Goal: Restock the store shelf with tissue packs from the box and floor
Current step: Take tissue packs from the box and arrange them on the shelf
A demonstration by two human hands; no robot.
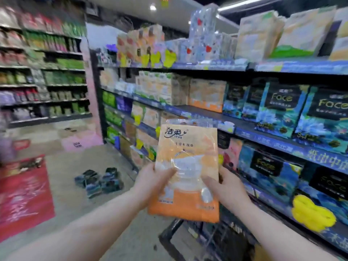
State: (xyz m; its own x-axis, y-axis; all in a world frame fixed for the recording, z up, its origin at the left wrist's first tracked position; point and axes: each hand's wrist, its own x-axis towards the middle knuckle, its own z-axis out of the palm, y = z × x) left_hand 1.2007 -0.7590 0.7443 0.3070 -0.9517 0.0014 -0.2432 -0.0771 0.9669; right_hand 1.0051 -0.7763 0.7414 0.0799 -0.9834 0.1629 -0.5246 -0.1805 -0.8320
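I hold an orange and white tissue pack (pixel 188 166) upright in front of me with both hands. My left hand (pixel 152 182) grips its left edge, thumb across the front. My right hand (pixel 224 187) grips the right edge the same way. The pack hangs in front of the store shelf (pixel 207 114), just below a bare stretch of the middle board beside matching orange packs (pixel 207 95). Several dark blue tissue packs (pixel 99 180) lie on the floor to the left.
Blue "Face" tissue packs (pixel 293 110) fill the shelf boards on the right. A dark cart or basket frame (pixel 188 240) stands below my hands. A red floor mat (pixel 22 194) lies at left, and a far shelf of bottles (pixel 43 72) closes the aisle.
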